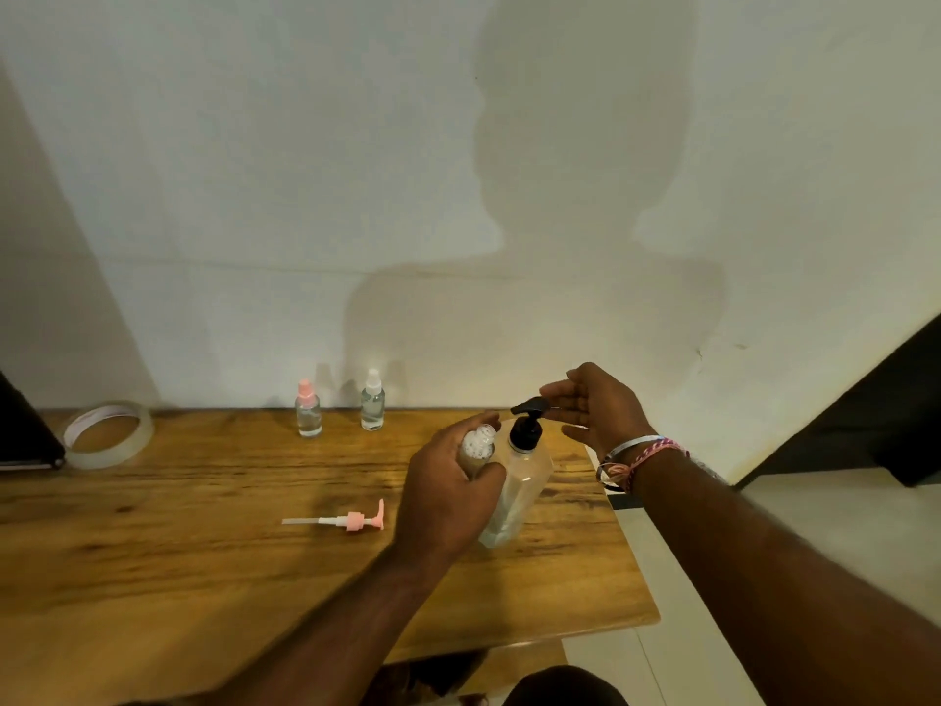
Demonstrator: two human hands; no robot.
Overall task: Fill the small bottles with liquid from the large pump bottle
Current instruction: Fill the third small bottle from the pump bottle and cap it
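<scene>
A large clear pump bottle (519,491) with a black pump head (529,407) stands on the wooden table (203,552). My left hand (448,496) grips a small uncapped bottle (477,448) and holds its mouth just under the pump's spout. White foam shows in the small bottle's neck. My right hand (596,407) hovers with relaxed, nearly straight fingers over the pump head, fingertips at its top. A small pink pump cap (351,520) with its tube lies on the table to the left.
Two capped small bottles stand at the back by the wall, one pink-topped (308,415), one white-topped (372,402). A roll of clear tape (109,435) and a dark object (25,440) sit at far left. The table's right edge runs just past the pump bottle.
</scene>
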